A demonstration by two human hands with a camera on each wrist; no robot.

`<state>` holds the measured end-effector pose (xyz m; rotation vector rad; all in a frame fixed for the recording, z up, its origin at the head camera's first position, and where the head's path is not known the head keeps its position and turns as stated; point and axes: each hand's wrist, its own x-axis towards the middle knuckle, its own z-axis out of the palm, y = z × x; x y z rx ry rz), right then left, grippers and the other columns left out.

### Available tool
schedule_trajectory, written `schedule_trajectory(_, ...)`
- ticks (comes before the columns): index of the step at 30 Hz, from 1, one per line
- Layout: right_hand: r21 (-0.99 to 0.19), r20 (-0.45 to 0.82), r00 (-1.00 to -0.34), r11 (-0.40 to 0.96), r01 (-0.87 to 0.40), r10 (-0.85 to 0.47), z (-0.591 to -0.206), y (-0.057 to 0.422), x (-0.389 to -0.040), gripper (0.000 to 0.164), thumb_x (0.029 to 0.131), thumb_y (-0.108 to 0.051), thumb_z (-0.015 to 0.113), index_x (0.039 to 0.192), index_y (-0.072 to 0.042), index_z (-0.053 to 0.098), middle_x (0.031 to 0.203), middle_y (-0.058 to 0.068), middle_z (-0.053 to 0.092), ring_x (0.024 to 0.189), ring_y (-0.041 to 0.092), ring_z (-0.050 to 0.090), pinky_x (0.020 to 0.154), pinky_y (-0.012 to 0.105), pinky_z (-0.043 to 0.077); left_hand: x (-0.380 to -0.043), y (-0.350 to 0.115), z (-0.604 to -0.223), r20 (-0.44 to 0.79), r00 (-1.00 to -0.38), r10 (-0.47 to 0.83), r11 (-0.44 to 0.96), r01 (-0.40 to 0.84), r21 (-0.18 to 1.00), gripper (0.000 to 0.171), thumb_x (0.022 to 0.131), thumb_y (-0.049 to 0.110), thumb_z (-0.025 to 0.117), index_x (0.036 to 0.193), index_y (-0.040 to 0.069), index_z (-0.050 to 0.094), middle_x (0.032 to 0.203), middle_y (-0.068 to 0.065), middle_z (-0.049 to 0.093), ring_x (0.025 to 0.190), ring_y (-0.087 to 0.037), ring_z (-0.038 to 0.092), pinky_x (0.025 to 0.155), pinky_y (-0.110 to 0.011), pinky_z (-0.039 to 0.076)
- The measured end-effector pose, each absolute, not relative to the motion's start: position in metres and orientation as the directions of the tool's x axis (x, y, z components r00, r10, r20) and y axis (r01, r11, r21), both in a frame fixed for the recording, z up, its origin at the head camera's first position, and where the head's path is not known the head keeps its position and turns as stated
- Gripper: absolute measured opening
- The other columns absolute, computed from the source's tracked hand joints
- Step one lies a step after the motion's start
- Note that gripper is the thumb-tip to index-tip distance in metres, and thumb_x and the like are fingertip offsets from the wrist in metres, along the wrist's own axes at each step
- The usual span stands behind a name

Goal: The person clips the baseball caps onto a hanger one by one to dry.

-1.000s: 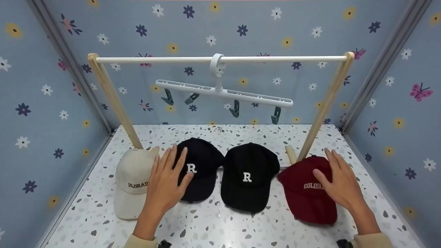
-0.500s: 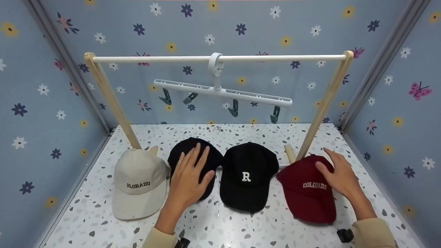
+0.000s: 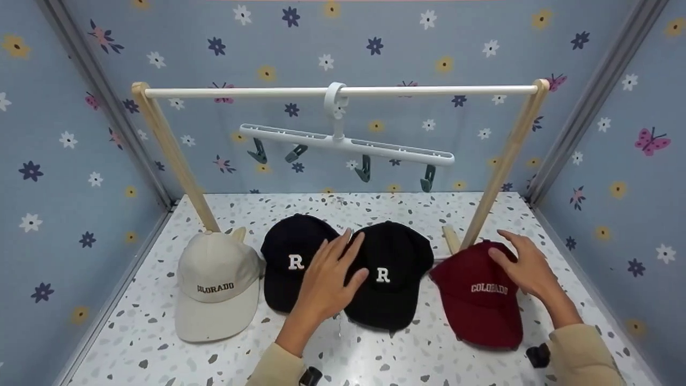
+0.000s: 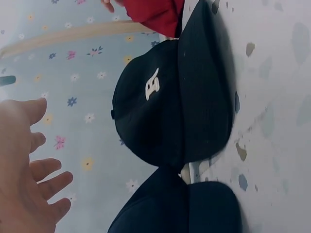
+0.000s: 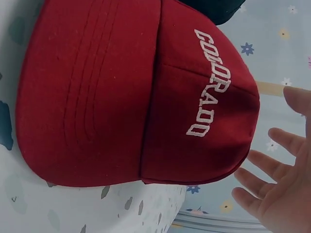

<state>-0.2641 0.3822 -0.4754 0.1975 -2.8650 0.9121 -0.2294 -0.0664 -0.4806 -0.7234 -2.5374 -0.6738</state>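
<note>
Four caps would be several: a beige cap (image 3: pixel 217 279), a navy cap (image 3: pixel 292 241), a black cap (image 3: pixel 394 252) and a dark red cap (image 3: pixel 482 300) lie in a row on the speckled table. My left hand (image 3: pixel 332 279) hovers with spread fingers over the gap between the navy and black caps; the left wrist view shows it apart from the black cap (image 4: pixel 146 111). At the red cap's right side is my right hand (image 3: pixel 528 265), fingers loosely bent and holding nothing. Its fingertips come close to the crown of the red cap (image 5: pixel 209 97) in the right wrist view.
Behind the caps stands a wooden rack (image 3: pixel 177 161) with a white rod (image 3: pixel 257 93). From the rod hangs a tilted white hanger (image 3: pixel 343 142) bearing several dark green clips (image 3: pixel 365 169). Flower-patterned walls (image 3: pixel 402 32) enclose the table (image 3: pixel 332 206) at the back and both sides.
My left hand has swept rightward from between the beige and navy caps, across the navy one, to the black cap's left side. My right hand stays near the red cap; the caps keep their places.
</note>
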Motion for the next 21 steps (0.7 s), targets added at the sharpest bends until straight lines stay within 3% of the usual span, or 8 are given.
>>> schedule_trajectory(5,-0.573,0.145,-0.984,0.802,-0.167,-0.101,-0.479,0.384,-0.272,0.073,0.11,-0.046,0.056,0.162,0.001,0.036,0.158,0.037,0.04,0.147,0.057,0.034,0.114,0.077,0.026,-0.232,-0.058,-0.484,0.485,-0.783,0.389,0.743,0.578,0.337,0.063,0.112,0.045,0.048,0.168,0.019,0.035,0.172,-0.012,0.034,0.155,-0.033,0.038,0.129,-0.053,0.024)
schedule_trajectory(12,-0.611,0.131,-0.984,0.771,-0.179,-0.125,-0.486,0.385,-0.277,0.067,0.112,-0.042,0.053,0.159,0.004,0.041,0.155,0.036,0.044,0.144,0.056,0.039,0.116,0.072,0.03,-0.233,-0.048,-0.491,0.448,-0.805,0.389,0.733,0.565,0.379,0.064,0.109,0.038,0.058,0.167,0.022,0.037,0.17,-0.012,0.037,0.154,-0.035,0.039,0.128,-0.053,0.026)
schedule_trajectory(17,-0.621,0.084,-0.988,0.769,-0.152,-0.128,-0.488,0.385,-0.281,0.066,0.113,-0.044,0.049,0.158,0.004,0.04,0.158,0.036,0.042,0.147,0.057,0.036,0.119,0.074,0.023,-0.233,-0.038,-0.495,0.449,-0.803,0.391,0.722,0.571,0.391,0.063,0.109,0.037,0.059,0.166,0.022,0.039,0.169,-0.011,0.039,0.152,-0.036,0.042,0.126,-0.053,0.03)
schedule_trajectory(21,-0.619,0.064,-0.992,0.775,-0.127,-0.111,-0.49,0.386,-0.282,0.066,0.114,-0.045,0.045,0.158,0.002,0.041,0.157,0.036,0.044,0.143,0.058,0.04,0.115,0.072,0.031,-0.234,-0.03,-0.497,0.456,-0.798,0.394,0.712,0.578,0.398,0.062,0.108,0.036,0.06,0.165,0.021,0.041,0.169,-0.011,0.04,0.152,-0.035,0.043,0.126,-0.053,0.031)
